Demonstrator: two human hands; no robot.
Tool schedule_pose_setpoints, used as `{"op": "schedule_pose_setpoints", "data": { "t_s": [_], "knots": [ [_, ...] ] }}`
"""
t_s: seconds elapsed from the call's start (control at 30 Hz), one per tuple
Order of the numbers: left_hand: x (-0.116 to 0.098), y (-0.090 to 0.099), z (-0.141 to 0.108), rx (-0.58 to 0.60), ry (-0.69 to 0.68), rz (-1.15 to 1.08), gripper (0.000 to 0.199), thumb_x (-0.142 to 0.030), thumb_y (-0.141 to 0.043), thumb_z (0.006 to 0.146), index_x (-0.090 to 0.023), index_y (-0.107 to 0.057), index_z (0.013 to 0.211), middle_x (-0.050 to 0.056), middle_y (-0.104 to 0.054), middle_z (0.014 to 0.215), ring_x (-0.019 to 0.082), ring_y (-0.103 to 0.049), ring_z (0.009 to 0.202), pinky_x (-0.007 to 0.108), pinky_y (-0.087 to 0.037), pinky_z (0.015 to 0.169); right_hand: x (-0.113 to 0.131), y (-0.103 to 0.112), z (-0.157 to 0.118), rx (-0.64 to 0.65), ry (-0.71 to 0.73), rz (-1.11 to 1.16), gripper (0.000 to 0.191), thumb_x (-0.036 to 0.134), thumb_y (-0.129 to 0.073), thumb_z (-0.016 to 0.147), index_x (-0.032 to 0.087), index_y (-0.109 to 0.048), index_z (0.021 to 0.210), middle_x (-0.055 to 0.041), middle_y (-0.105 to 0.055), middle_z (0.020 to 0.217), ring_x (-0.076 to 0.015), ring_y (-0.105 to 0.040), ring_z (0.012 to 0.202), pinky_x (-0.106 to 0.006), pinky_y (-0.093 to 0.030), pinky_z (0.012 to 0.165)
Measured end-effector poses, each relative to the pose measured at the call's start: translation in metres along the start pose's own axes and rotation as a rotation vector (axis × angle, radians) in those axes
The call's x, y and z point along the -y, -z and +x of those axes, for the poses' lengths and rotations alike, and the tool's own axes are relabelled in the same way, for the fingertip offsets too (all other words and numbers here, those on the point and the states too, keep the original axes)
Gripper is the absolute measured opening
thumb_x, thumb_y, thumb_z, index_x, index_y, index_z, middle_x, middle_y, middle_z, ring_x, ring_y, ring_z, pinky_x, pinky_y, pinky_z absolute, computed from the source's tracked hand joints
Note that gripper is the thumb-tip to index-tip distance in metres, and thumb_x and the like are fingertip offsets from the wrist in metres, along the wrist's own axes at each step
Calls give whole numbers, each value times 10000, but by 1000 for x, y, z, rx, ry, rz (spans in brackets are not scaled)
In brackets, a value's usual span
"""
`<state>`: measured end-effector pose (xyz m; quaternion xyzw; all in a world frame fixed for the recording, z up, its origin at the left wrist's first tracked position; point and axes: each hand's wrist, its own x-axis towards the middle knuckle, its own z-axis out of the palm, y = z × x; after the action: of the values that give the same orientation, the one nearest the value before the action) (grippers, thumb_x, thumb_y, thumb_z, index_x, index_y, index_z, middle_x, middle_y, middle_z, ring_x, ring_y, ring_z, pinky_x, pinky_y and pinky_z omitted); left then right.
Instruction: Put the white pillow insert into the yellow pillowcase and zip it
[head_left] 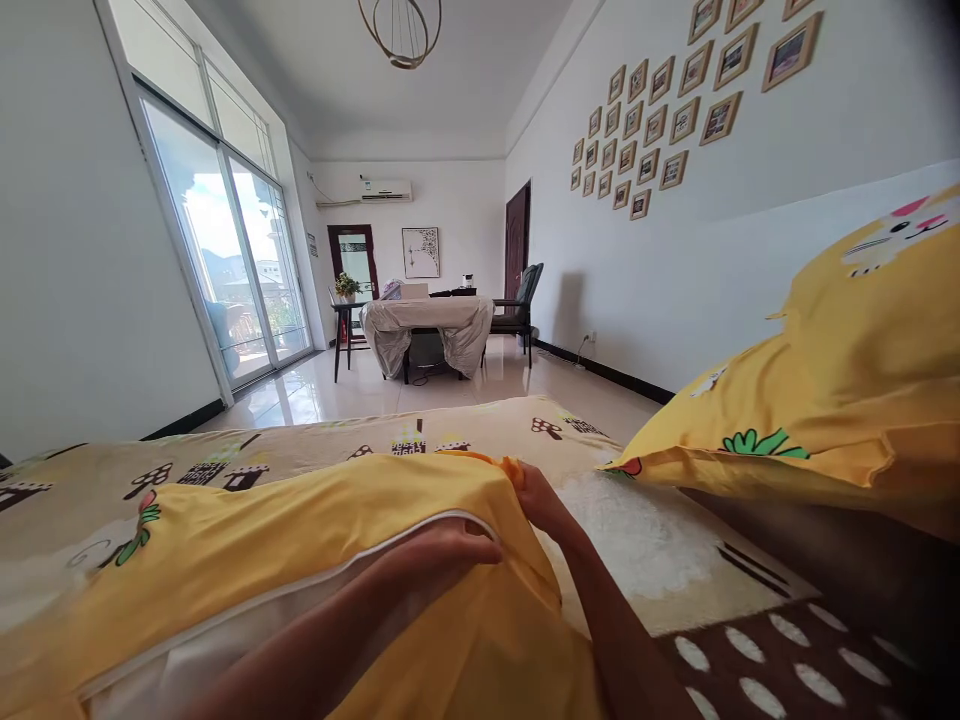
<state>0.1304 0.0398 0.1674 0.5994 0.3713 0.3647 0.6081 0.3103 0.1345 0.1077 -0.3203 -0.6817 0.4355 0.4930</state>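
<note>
A yellow pillowcase (322, 515) with a white-edged opening and a printed carrot lies across the bed in front of me. White filling or an inner pillow (191, 650) shows inside the opening. My left hand (454, 545) reaches into the opening near its right end, thumb and finger curled together; what they hold is hidden under the cloth. With closed fingers, my right hand (538, 498) grips the pillowcase's far right corner from outside, where the cloth bunches up. The two hands are close together, with a layer of yellow cloth between them.
A second yellow pillow (840, 400) with rabbit and carrot prints rests at the right above a dark leg. Under everything spreads a patterned plush blanket (645, 540). Beyond the bed stand a cloth-covered table (424, 315), a black chair (517, 310) and a plant (347, 286).
</note>
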Motion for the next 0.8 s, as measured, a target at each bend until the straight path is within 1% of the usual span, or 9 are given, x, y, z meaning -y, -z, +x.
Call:
{"op": "schedule_pose_setpoints", "data": {
  "t_s": [0.07, 0.1, 0.2, 0.33, 0.4, 0.47, 0.57, 0.7, 0.8],
  "knots": [
    [2, -16, -5, 95, -22, -99, 465, -307, -679, 729, -115, -612, 1147, 90, -693, 1039, 287, -625, 1013, 381, -480, 909, 7, -1, -3, 42, 16, -18, 272, 309, -730, 623, 176, -537, 761, 17, -599, 729, -134, -509, 669, -243, -436, 609],
    [6, -25, -5, 83, -15, -120, 510, -380, -634, 771, -104, -575, 1195, 122, -672, 1092, 292, -623, 1024, 400, -486, 904, 10, -3, -5, 73, 24, -46, 286, 311, -721, 623, 179, -526, 786, 15, -602, 744, -137, -516, 674, -243, -440, 609],
    [28, -48, 3, -79, 4, -7, 568, -446, -561, 820, -91, -501, 1259, 179, -553, 1285, 304, -531, 1178, 415, -410, 1015, 22, -12, -8, 89, 68, -362, 241, 342, -633, 687, 182, -500, 809, 1, -612, 762, -140, -529, 671, -232, -425, 587],
    [46, -62, 6, -142, -85, 177, 374, -379, -506, 858, -96, -585, 1088, 169, -575, 1229, 280, -421, 1271, 377, -206, 1146, 45, -15, 0, -3, 93, -755, 63, 193, -535, 699, 185, -473, 693, -12, -592, 685, -142, -507, 645, -236, -353, 590],
    [40, -64, -3, -142, -178, 252, 337, -408, -465, 877, -122, -600, 993, 134, -617, 1139, 257, -441, 1238, 354, -206, 1143, 58, -9, 9, -51, 80, -843, 106, 132, -517, 674, 187, -447, 616, -29, -582, 665, -153, -504, 665, -251, -332, 624],
    [25, -64, -18, -107, -268, 304, 339, -445, -437, 884, -147, -597, 899, 92, -645, 1049, 233, -511, 1135, 326, -320, 1071, 68, 0, 19, -118, 51, -930, 159, 115, -518, 666, 187, -427, 557, -56, -585, 672, -173, -514, 705, -264, -320, 649],
    [-3, -62, -46, -92, -291, 358, 370, -491, -413, 872, -167, -557, 767, 43, -651, 870, 192, -582, 871, 285, -453, 839, 75, 8, 33, -213, -20, -1012, 154, 125, -534, 664, 182, -458, 542, -74, -594, 678, -188, -528, 728, -267, -311, 640],
    [-15, -54, -77, -229, -181, 540, 464, -549, -437, 819, -190, -371, 533, -5, -470, 571, 127, -446, 582, 253, -371, 563, 78, 4, 46, -233, -91, -1017, 107, 118, -550, 634, 176, -518, 551, -25, -560, 586, -163, -526, 653, -247, -311, 592],
    [-2, -45, -93, -195, -143, 651, 481, -559, -414, 830, -187, -390, 527, 8, -484, 575, 127, -437, 562, 261, -343, 540, 88, -2, 55, -247, -116, -980, 146, 127, -548, 647, 172, -503, 515, -1, -504, 516, -147, -506, 577, -241, -316, 546]
  ]
}}
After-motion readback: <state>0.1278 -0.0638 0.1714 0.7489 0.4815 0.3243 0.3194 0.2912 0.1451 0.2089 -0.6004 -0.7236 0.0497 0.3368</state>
